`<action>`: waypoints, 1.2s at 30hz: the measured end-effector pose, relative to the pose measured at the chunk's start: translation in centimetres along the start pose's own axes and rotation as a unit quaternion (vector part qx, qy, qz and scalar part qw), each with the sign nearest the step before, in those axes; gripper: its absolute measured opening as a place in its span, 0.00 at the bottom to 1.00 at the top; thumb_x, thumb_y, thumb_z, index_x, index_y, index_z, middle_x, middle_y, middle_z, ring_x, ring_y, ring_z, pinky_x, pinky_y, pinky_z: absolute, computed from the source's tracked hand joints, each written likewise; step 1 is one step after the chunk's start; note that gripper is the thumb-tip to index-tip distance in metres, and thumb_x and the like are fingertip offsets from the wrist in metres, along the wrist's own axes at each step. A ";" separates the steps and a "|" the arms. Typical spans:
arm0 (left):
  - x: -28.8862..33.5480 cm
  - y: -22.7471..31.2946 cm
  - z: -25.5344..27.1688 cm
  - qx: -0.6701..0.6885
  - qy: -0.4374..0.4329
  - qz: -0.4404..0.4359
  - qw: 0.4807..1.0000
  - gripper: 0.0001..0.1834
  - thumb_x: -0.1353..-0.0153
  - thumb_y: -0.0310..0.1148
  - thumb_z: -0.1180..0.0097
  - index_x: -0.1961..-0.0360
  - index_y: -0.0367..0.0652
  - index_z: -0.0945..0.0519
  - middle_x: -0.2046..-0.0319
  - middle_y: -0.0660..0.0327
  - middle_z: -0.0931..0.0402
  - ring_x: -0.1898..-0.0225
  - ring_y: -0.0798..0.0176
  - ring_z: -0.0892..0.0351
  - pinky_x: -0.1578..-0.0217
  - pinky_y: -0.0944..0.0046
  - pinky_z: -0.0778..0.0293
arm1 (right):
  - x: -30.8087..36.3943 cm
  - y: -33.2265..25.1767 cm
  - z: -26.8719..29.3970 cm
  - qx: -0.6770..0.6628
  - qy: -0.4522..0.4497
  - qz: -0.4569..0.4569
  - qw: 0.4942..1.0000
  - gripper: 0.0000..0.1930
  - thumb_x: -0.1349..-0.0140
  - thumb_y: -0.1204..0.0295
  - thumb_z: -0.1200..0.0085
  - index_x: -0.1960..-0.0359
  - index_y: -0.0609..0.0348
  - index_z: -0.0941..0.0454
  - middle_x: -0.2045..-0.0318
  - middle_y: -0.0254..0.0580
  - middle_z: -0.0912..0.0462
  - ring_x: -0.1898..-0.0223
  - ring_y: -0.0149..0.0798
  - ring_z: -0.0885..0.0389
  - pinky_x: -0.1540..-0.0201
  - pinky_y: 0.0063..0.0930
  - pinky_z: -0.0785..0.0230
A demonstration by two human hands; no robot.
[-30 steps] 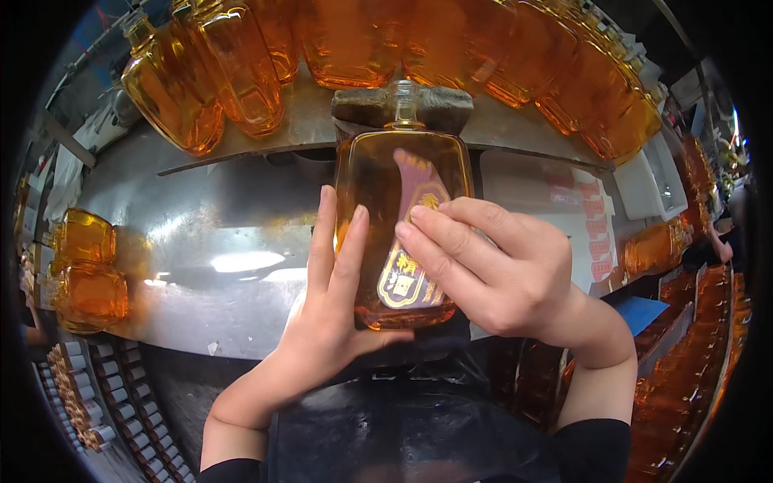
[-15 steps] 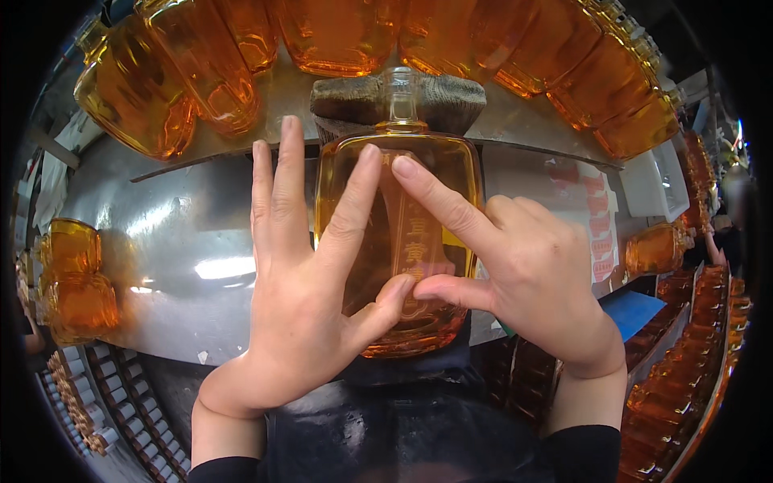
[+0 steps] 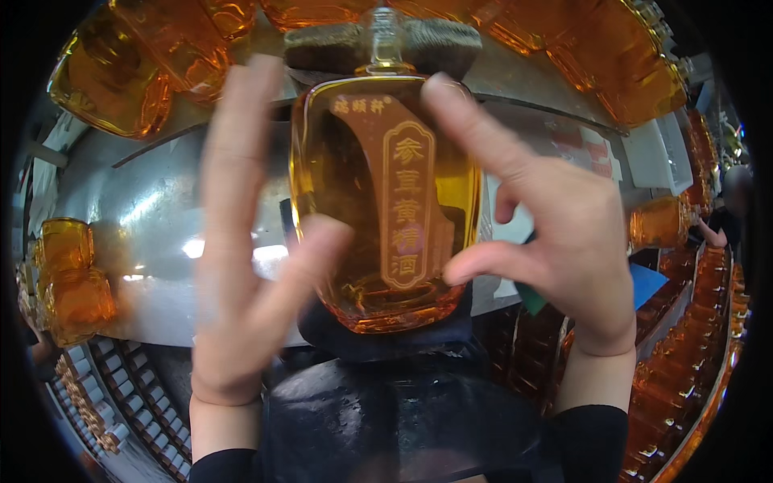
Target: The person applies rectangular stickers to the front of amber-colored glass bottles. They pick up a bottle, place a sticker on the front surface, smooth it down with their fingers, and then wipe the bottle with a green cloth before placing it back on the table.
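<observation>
A flat amber glass bottle (image 3: 342, 173) lies face up before me, its clear neck (image 3: 385, 40) pointing away. On its front sits a translucent reddish label (image 3: 411, 201) with gold print, which looks flat. My left hand (image 3: 237, 290), blurred by motion, is beside the bottle's left side with fingers stretched out; its thumb passes over the glass. My right hand (image 3: 568, 225) has index finger and thumb spread, the other fingers curled. Its index fingertip is over the bottle's upper right shoulder and its thumb tip by the label's lower right edge; whether they touch, I cannot tell.
A dark wooden rest (image 3: 322, 47) supports the neck. Several amber bottles (image 3: 113, 76) stand across the far side of the metal table (image 3: 161, 266). Printed label sheets (image 3: 597, 157) and a white bin (image 3: 667, 165) are at right. Crates of bottles (image 3: 684, 378) fill the lower right; a person (image 3: 731, 205) is beyond.
Both hands have moved apart from the middle of the bottle, the left one outward to the left, uncovering the label. The bottle appears slightly higher and further left in view.
</observation>
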State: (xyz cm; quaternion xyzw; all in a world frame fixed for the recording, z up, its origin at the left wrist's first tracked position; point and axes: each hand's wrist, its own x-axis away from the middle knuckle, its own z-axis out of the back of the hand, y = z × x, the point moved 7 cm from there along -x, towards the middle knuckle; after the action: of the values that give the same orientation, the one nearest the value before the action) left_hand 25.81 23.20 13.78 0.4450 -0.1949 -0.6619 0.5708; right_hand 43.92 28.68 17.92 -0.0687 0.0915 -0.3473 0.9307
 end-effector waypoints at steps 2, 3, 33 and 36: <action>-0.1 -1.4 2.3 0.005 0.071 0.021 0.997 0.34 0.35 0.43 0.53 0.29 0.43 0.40 0.29 0.52 0.45 0.28 0.47 0.47 0.33 0.41 0.46 | 0.7 0.9 1.5 -0.048 0.098 -0.017 0.994 0.44 0.56 0.41 0.38 0.39 0.55 0.25 0.50 0.35 0.19 0.80 0.24 0.32 0.76 0.18 0.40; 0.1 -1.7 2.4 0.002 0.071 0.033 0.997 0.34 0.35 0.44 0.53 0.29 0.44 0.39 0.29 0.52 0.45 0.28 0.47 0.46 0.33 0.40 0.46 | 1.1 1.4 1.8 -0.058 0.127 -0.025 0.990 0.43 0.55 0.42 0.37 0.40 0.57 0.24 0.44 0.33 0.19 0.80 0.21 0.32 0.76 0.14 0.41; 0.2 -0.6 -0.6 0.013 0.003 -0.015 1.000 0.41 0.45 0.52 0.44 0.31 0.45 0.35 0.28 0.50 0.48 0.27 0.51 0.47 0.30 0.47 0.49 | 0.1 -0.3 0.9 0.057 0.047 -0.010 0.997 0.42 0.54 0.42 0.41 0.36 0.48 0.28 0.53 0.31 0.15 0.80 0.31 0.33 0.73 0.23 0.34; -0.2 0.1 -0.9 -0.028 -0.001 -0.035 0.999 0.42 0.48 0.54 0.43 0.33 0.46 0.32 0.28 0.49 0.49 0.28 0.49 0.47 0.31 0.46 0.49 | 0.1 -0.4 0.3 0.058 0.020 -0.019 0.998 0.41 0.53 0.42 0.43 0.35 0.44 0.29 0.63 0.36 0.15 0.80 0.33 0.32 0.73 0.25 0.33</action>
State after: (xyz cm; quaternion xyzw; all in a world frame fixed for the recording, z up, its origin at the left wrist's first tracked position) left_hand 26.61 23.55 13.44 0.4346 -0.1610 -0.6871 0.5595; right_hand 43.81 28.37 18.26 -0.0097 0.0882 -0.3708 0.9245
